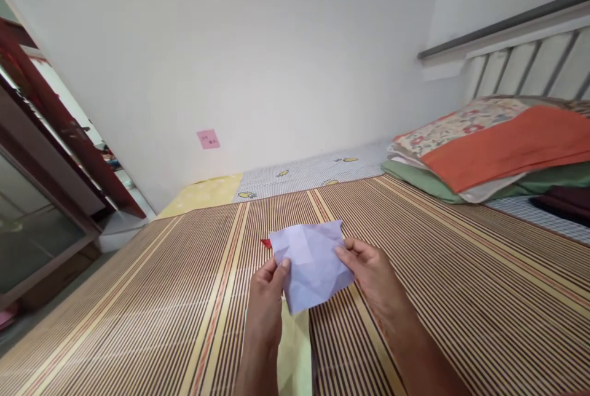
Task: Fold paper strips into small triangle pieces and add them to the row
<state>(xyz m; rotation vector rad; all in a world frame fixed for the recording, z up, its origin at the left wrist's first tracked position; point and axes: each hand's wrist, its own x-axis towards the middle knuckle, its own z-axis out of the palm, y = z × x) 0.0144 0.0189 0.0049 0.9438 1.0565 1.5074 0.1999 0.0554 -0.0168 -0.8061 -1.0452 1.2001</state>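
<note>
A creased square sheet of pale purple paper (318, 267) is held up between my two hands, above a striped bamboo mat (184, 297). My left hand (267, 294) pinches its left edge, thumb on the near face. On the opposite edge, my right hand (373, 273) grips the sheet the same way. Fold lines cross the paper, and a lighter rectangular patch shows on its upper left. Behind its left corner a small red pointed piece (266, 243) peeks out, mostly hidden. Below the sheet lies a pale yellow-green paper (295, 347), partly covered by my left wrist.
Folded bedding with an orange and floral cover (507, 144) is stacked at the right, by a white radiator (530, 67). A pink note (208, 139) sticks to the white wall. On the left stand a dark red door frame (69, 119) and a glass-panelled cabinet (37, 217).
</note>
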